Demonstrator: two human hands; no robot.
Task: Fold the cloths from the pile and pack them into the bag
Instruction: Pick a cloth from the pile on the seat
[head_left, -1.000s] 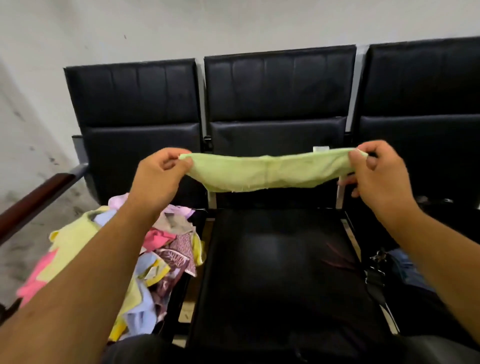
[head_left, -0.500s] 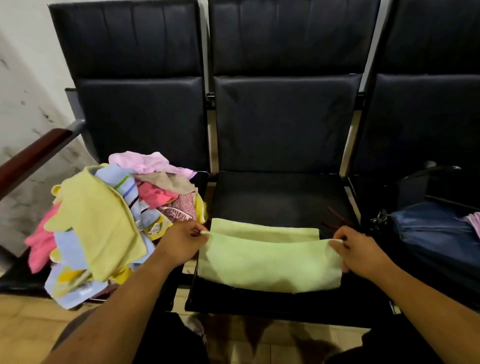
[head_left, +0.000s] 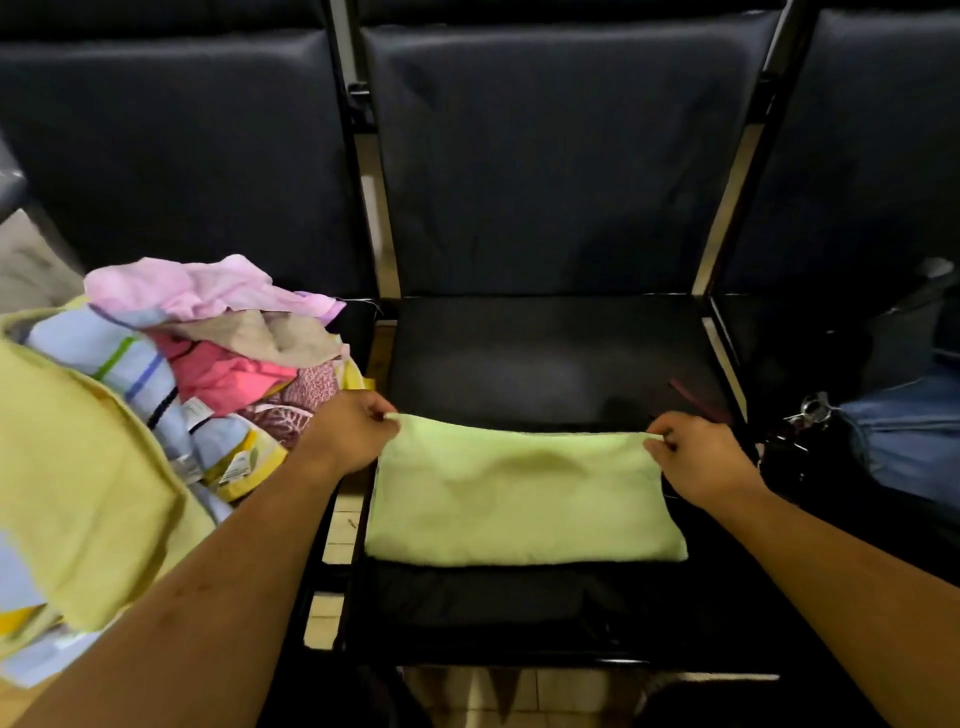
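Note:
A light green cloth (head_left: 519, 499) lies folded on the black middle seat (head_left: 545, 358). My left hand (head_left: 353, 436) pinches its far left corner. My right hand (head_left: 696, 457) pinches its far right corner. The pile of cloths (head_left: 156, 395), in pink, yellow, blue stripes and patterned prints, covers the left seat. A black bag (head_left: 810, 467) sits on the right seat with blue fabric (head_left: 904, 441) lying in it.
Black padded seat backs (head_left: 545, 156) rise behind all three seats. Metal frame bars (head_left: 727, 208) separate the seats. Tiled floor (head_left: 332, 525) shows through the gap between the left and middle seats.
The green cloth was held stretched in the air; it has come down onto the middle seat and been folded in half, with both hands still at its corners.

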